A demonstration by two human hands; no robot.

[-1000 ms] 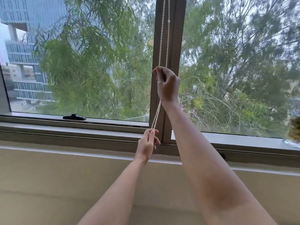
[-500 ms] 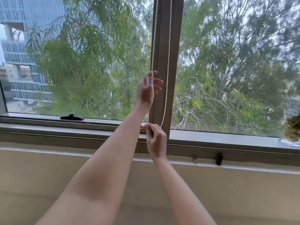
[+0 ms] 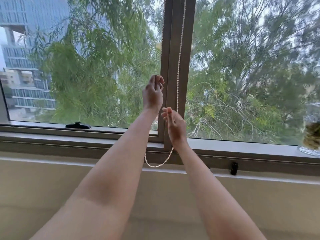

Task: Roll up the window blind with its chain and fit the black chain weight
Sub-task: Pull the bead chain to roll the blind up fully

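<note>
Beyond the window frame (image 3: 174, 66) stand trees and towers. From the head camera, the bead chain (image 3: 178, 75) hangs vertically as two strands, its loop sagging below the sill. The left hand (image 3: 153, 94) pinches the left strand high up; the right hand (image 3: 174, 125) is spread, fingers loose beside the right strand. Light, limp and probably slippery, the chain is best pinched between beads. A black chain weight (image 3: 234, 168) sits upright at the sill's lower edge.

Both bare arms reach up and forward, side by side. The left hand (image 3: 153, 94) is the higher one, with its fingers (image 3: 158, 79) curled in and pinched at the top. The right hand (image 3: 174, 125) sits lower, just beside the left wrist, fingers loose and spread apart, holding nothing.
</note>
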